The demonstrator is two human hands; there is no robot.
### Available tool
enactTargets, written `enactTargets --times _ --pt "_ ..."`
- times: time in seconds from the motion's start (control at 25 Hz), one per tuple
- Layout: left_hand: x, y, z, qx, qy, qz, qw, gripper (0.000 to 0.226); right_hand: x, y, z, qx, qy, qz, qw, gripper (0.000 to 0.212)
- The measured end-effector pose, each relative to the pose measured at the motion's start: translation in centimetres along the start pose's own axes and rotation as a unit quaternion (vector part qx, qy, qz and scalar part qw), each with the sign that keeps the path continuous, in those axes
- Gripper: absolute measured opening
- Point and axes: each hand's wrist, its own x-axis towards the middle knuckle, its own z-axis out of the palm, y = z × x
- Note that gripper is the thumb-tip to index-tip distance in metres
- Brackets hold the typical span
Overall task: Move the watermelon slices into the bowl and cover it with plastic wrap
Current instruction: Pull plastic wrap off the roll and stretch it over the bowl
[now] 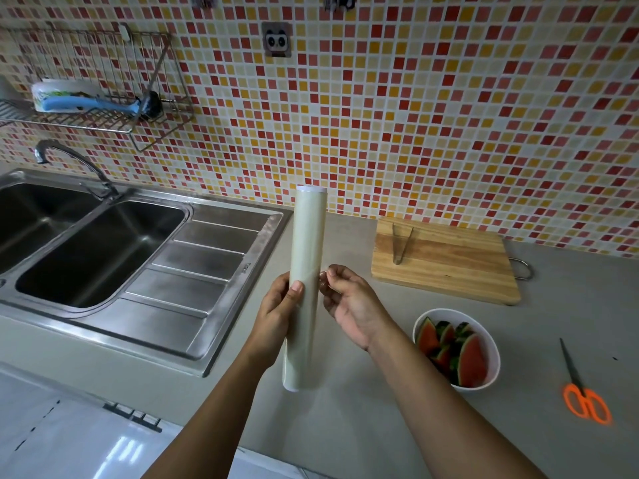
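Both forearms reach in from the bottom edge, and between them the roll of plastic wrap is held up above the surface, near the sink. Its long axis is close to upright: the capped top points up and away toward the tiled wall, the lower end points down toward the person. The left hand has its grip closed around the lower middle of the roll, thumb on the front. The right hand pinches at the side of the roll with its fingertips, and it seems to have the loose edge of the film, though the film is too clear to be sure.

The watermelon slices already lie in the white bowl, at the right on the surface, still without cover. So the step in hand is, I think, starting the film. Next move calls for pulling a sheet wide enough for the rim, with the left hand holding firm.
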Motion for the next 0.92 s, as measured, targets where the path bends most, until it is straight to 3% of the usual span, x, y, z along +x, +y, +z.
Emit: enactTargets --times 0.12,0.24,0.36,0.48,0.72,0.92 --pt "0.0 -0.2 -0.2 0.021 -0.010 0.000 1.000 0.043 0.1 -0.2 0.0 -0.090 0.021 -0.017 0.996 0.010" --pt "0.0 0.1 -0.3 0.012 -0.028 0.001 1.000 0.048 0.3 -0.3 -0.2 -0.151 0.051 -0.049 0.986 0.011" --pt "-0.1 0.5 0.1 0.009 -0.041 0.014 0.999 0.059 0.3 -0.3 0.1 -0.127 0.018 -0.024 0.991 0.012" --pt "-0.2 0.7 0.4 0.004 -0.029 0.017 0.999 0.062 0.0 -0.3 0.2 -0.019 -0.019 0.007 1.000 0.020" --pt "-0.3 0.8 0.5 0.046 0.001 0.014 0.999 0.038 -0.4 0.2 0.2 0.082 -0.031 -0.049 0.995 0.022" --pt "-0.1 0.7 0.6 0.097 0.004 0.025 0.995 0.048 -0.3 -0.6 0.4 -0.013 0.003 -0.034 0.999 0.013"
